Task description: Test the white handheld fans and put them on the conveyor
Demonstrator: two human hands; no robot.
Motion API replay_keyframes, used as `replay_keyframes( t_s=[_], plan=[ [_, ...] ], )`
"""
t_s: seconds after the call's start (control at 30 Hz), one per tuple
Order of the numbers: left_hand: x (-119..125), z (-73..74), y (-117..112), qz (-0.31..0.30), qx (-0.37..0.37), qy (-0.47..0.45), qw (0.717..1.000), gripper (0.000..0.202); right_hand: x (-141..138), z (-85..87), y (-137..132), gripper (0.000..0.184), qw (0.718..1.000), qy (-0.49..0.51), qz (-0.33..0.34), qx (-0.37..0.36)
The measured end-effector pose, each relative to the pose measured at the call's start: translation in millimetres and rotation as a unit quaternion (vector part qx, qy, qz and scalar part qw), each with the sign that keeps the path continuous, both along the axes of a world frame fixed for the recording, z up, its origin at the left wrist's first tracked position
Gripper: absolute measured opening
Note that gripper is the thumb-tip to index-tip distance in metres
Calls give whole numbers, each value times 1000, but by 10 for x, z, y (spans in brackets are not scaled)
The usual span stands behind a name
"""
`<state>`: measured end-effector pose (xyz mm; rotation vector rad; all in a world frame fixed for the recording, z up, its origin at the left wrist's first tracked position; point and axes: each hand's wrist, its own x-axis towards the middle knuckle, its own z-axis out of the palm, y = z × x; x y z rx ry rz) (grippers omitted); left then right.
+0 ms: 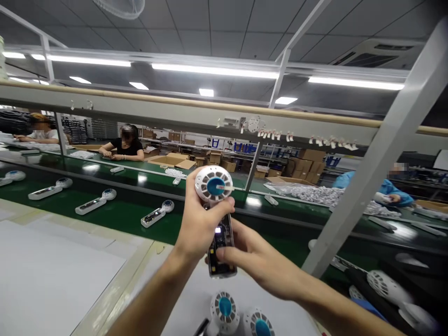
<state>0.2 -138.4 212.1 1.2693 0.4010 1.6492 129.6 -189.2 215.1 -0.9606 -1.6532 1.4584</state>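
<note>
In front of me is a handheld fan (220,268) with a white round head, a turquoise hub and an uncovered handle. Its dark circuit board shows, with a small display lit on it. My left hand (198,224) is wrapped round the fan just below its head, thumb across the front. Lower down, my right hand (257,259) grips the handle from the side, its thumb pressed on the board. Beneath my hands, on the white work surface (168,298), stand two more fan heads (224,310) with turquoise hubs, cut off by the picture's lower edge.
A green conveyor belt (126,228) crosses ahead, carrying several open fans (157,214). A slanted grey post (378,154) rises at right. White fan parts (388,284) lie beyond it. Across the belt are co-workers (128,147), cardboard boxes (177,160) and a heap of small white parts (308,193).
</note>
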Motion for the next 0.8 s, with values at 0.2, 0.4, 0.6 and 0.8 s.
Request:
replay_keyframes(
  t_s=[0.2, 0.4, 0.6, 0.8],
  plan=[
    [-11, 0, 36, 32, -5, -9, 999, 62, -4, 7, 19, 19, 1000, 10, -16, 20],
    [-19, 21, 5, -32, 27, 53, 998, 62, 136, 22, -47, 24, 998, -13, -54, 40],
    [-40, -17, 22, -24, 23, 93, 995, 63, 623, 189, -277, 38, 977, -66, -176, 99],
    [-39, -7, 25, 19, 0, 127, 992, 51, 1215, 332, -696, 37, 941, -103, -291, 140]
  ],
)
